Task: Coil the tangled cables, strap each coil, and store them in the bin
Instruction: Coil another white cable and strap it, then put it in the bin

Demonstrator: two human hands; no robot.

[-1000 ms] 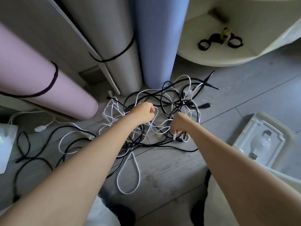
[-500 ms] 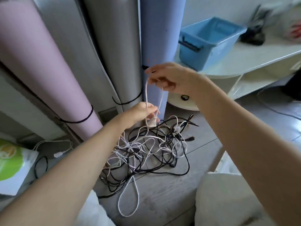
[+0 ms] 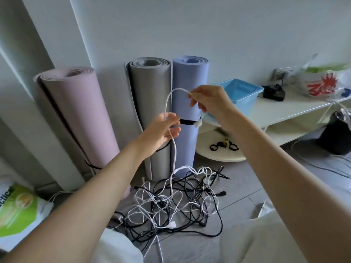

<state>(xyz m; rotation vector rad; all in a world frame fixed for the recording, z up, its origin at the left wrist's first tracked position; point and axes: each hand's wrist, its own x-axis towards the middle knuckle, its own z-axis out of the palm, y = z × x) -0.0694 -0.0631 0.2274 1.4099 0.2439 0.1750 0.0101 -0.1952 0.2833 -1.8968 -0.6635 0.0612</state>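
A tangle of black and white cables [image 3: 176,202] lies on the grey floor before three rolled mats. A white cable [image 3: 171,149] rises from the heap in a loop. My left hand [image 3: 163,130] holds it loosely, fingers curled round the strand. My right hand [image 3: 207,101] is higher and pinches the cable near its end, whose white plug [image 3: 198,123] dangles below. The light blue bin [image 3: 241,92] stands on a white shelf behind my right hand. Black straps [image 3: 224,145] lie on the lower round shelf.
Pink [image 3: 79,118], grey [image 3: 150,111] and blue [image 3: 190,76] rolled mats lean upright against the wall. A green and white bag [image 3: 17,207] lies at the left. On the shelf [image 3: 284,109] sit a black device [image 3: 273,93] and a plastic bag [image 3: 322,82]. A black pot [image 3: 336,133] stands at the right.
Both hands have risen from the heap on the floor, drawing a white cable up out of it. My right hand went higher, and the view tilted up to show the bin and shelf.
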